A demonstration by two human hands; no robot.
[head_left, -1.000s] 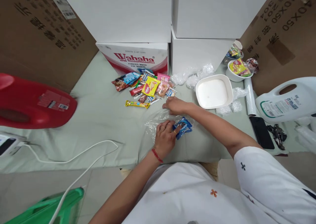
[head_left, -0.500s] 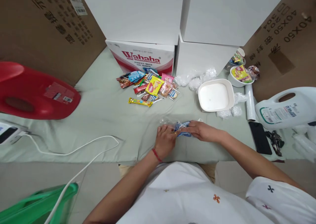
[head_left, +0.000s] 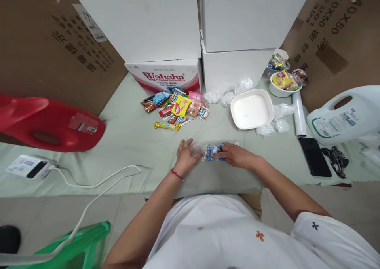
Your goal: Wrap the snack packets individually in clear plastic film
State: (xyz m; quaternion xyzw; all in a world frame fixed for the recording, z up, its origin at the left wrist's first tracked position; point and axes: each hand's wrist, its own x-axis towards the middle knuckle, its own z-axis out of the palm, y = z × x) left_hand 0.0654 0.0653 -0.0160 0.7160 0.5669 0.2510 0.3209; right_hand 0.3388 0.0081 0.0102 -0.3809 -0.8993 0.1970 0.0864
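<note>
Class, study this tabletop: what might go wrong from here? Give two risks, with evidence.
Clear, crinkled plastic film lies between the left hand and the shiny blue packet; it might tear if pulled.

The white cable hangs over the front edge of the pale-green cloth-covered table; a snag might drag the white boxy device it plugs into.

Left hand (head_left: 187, 157) reaches forward; right hand (head_left: 238, 155) angles inward, its fingers (head_left: 225, 154) pointing left.

two hands (head_left: 186, 157), two jugs (head_left: 335, 114), perhaps three bowls (head_left: 252, 114)
</note>
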